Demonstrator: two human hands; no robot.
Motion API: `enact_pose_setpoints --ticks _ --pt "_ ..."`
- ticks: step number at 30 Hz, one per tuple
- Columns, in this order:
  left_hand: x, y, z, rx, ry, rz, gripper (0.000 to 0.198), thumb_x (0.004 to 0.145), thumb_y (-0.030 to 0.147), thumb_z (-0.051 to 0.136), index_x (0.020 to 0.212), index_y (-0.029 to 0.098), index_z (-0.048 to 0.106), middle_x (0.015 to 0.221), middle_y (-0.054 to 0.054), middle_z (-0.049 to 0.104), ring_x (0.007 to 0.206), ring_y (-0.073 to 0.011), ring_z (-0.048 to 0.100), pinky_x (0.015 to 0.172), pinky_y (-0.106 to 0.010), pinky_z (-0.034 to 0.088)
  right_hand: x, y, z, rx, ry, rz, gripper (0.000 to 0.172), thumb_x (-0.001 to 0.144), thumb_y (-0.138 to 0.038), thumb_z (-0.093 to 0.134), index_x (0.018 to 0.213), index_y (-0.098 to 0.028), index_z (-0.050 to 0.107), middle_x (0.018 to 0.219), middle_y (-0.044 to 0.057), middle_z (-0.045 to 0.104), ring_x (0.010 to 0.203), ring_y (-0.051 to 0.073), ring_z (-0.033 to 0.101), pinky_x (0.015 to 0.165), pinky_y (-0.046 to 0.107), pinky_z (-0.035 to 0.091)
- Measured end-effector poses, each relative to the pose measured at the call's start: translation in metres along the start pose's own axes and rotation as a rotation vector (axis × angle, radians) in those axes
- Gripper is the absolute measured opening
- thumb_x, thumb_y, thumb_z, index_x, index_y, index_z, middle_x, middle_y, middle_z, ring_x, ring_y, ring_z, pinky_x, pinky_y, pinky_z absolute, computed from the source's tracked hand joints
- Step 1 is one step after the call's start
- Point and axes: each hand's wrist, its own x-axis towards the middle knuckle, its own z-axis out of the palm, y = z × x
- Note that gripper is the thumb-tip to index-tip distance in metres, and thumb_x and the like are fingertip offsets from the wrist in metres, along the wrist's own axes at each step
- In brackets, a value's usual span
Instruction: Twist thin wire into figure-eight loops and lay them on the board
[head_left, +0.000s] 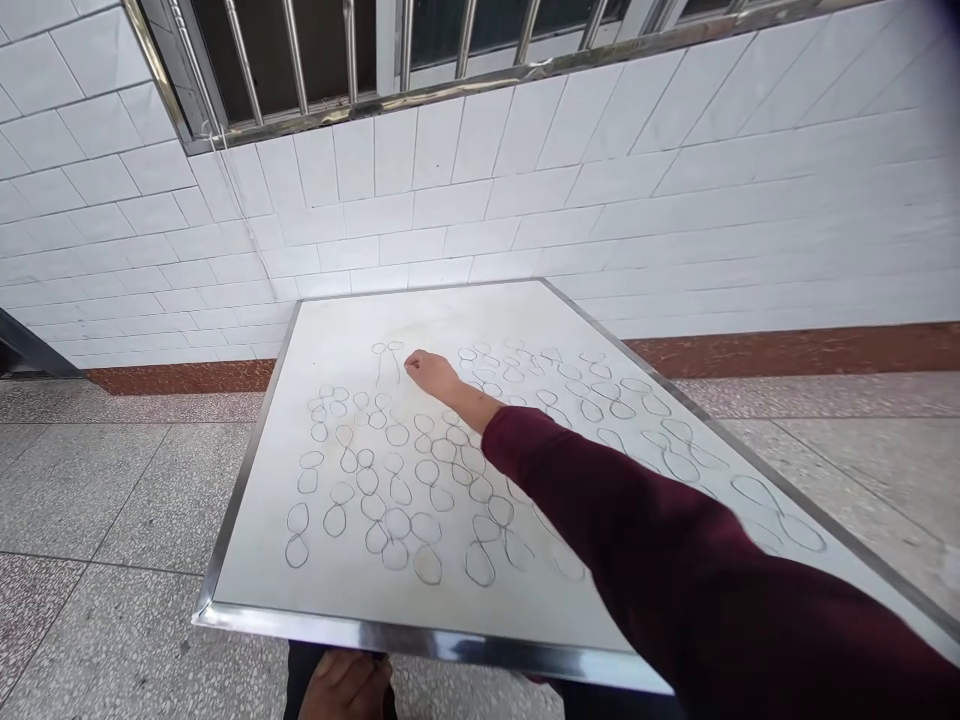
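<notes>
My right hand (433,374), below a dark red sleeve (645,530), reaches across the white tabletop (450,315) to its far part. Its fingers are pinched together close to the surface; whatever they hold is too small or hidden to make out. Just left of the fingertips are two small drawn loops (387,348) with long tails. Many thin dark figure-eight loops (298,535) cover the tabletop, some of them under the sleeve. My left hand (346,688) shows partly at the bottom edge, resting on a dark trouser leg below the table, fingers apparently laid over it.
A shiny metal rim (420,642) edges the tabletop. Behind it stands a white tiled wall (450,220) with a barred window (315,60) and a reddish-brown skirting strip (184,378). Speckled floor tiles (120,490) lie around the table. A thin white cord (244,210) hangs by the window.
</notes>
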Motion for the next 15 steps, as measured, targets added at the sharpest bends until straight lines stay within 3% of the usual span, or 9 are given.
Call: enact_pose_setpoints --ticks 2,7,11,13,15 --pt "0.001 0.001 -0.008 0.001 -0.009 0.112 0.057 0.079 0.014 0.054 0.130 0.037 0.063 0.098 -0.009 0.077 0.086 -0.0281 0.074 0.073 -0.044 0.062 -0.038 -0.001 -0.016 0.046 -0.023 -0.049 0.018 0.094 -0.022 0.053 0.105 -0.020 0.067 0.101 0.005 0.070 0.079 0.015 0.061 0.062 0.024 0.044" --pt "0.011 0.022 -0.026 0.054 0.139 0.144 0.042 0.084 0.007 0.047 0.117 0.020 0.068 0.093 -0.011 0.075 0.086 -0.0252 0.071 0.079 -0.043 0.057 -0.166 0.017 -0.040 0.199 -0.126 -0.134 0.021 0.092 -0.039 0.052 0.092 -0.024 0.068 0.078 0.001 0.067 0.066 0.015 0.057 0.056 0.025 0.042" --pt "0.015 0.033 -0.035 -0.025 0.144 0.166 0.038 0.087 0.008 0.049 0.116 0.019 0.069 0.093 -0.011 0.074 0.090 -0.0253 0.069 0.081 -0.042 0.055 -0.267 0.059 -0.020 0.349 -0.027 -0.120 0.020 0.087 -0.040 0.055 0.084 -0.024 0.066 0.069 0.001 0.063 0.060 0.016 0.054 0.056 0.028 0.043" --pt "0.013 0.034 -0.037 -0.070 0.149 0.163 0.037 0.088 0.009 0.049 0.116 0.021 0.070 0.091 -0.010 0.075 0.087 -0.0240 0.069 0.082 -0.042 0.054 -0.308 0.083 -0.001 0.442 0.064 -0.040 0.024 0.086 -0.045 0.055 0.087 -0.024 0.067 0.072 0.003 0.064 0.058 0.017 0.055 0.054 0.029 0.045" --pt "0.012 0.037 -0.047 -0.121 0.168 0.150 0.034 0.089 0.011 0.050 0.114 0.023 0.070 0.086 -0.007 0.075 0.081 -0.0208 0.069 0.078 -0.037 0.055 -0.340 0.106 0.017 0.492 0.121 0.070 0.030 0.087 -0.050 0.054 0.091 -0.023 0.067 0.061 0.002 0.060 0.053 0.018 0.055 0.051 0.030 0.045"
